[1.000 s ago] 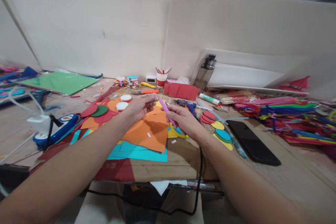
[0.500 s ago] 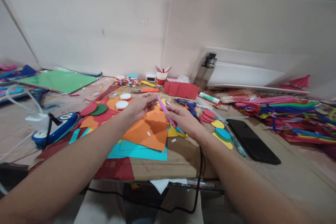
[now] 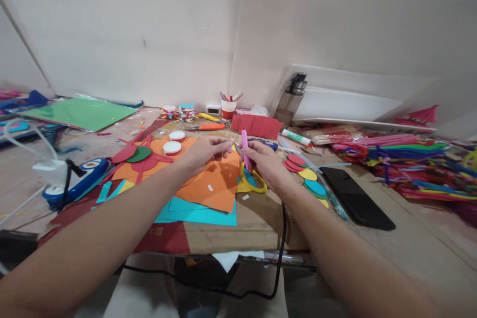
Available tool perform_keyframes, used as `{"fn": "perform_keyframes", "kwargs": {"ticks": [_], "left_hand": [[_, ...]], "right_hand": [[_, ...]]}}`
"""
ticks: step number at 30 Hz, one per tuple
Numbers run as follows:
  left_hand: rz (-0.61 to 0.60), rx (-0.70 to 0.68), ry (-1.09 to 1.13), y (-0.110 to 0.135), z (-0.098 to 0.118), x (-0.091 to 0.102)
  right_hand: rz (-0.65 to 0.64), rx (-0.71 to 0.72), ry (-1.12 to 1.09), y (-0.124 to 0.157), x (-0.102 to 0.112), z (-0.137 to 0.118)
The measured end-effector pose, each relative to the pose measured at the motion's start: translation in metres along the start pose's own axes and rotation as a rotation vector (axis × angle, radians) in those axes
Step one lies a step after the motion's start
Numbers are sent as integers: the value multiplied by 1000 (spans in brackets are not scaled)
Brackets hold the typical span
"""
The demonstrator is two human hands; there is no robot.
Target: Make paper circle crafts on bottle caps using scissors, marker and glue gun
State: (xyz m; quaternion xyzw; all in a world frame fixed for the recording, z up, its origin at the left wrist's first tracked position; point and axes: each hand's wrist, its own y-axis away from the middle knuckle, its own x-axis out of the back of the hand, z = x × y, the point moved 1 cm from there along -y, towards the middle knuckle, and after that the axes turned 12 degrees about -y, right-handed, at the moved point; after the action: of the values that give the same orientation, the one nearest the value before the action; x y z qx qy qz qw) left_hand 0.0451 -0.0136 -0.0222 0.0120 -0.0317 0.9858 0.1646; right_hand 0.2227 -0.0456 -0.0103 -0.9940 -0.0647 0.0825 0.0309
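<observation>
My right hand (image 3: 264,159) is closed around a narrow pink strip (image 3: 245,144), which stands nearly upright between thumb and fingers. To its left, my left hand (image 3: 208,153) has thumb and fingertips pinched together; anything between them is too small to make out. The two hands are slightly apart, above orange paper sheets (image 3: 208,191). Just below my right hand is a pair of scissors with yellow handles (image 3: 255,189), partly hidden by it. Blue paper sheets (image 3: 197,216) lie under the orange ones.
Red paper pieces (image 3: 257,126), a hot glue gun (image 3: 269,144) and a cup of pens (image 3: 228,109) stand behind. Coloured paper ovals (image 3: 315,188) and a phone (image 3: 356,198) lie right, with pipe cleaners (image 3: 413,154) beyond. A power strip (image 3: 80,184) is left. A black cable (image 3: 285,238) hangs down in front.
The pink strip has turned from slanted to nearly upright in my right hand. My left hand has moved away from the strip's upper end, its fingers now pinched together.
</observation>
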Motion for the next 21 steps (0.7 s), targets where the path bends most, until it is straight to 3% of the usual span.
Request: {"fn": "perform_keyframes", "kwargs": {"ticks": [7,13,21], "left_hand": [[4,127,251,-1,1,-6],[94,122,356,1,4,-6],[51,158,373,3,4,-11]], "right_hand": [[81,65,-193,-1,1,1],[171,217,-112,1,2,-2],[240,283,-51,6,1,-9]]}}
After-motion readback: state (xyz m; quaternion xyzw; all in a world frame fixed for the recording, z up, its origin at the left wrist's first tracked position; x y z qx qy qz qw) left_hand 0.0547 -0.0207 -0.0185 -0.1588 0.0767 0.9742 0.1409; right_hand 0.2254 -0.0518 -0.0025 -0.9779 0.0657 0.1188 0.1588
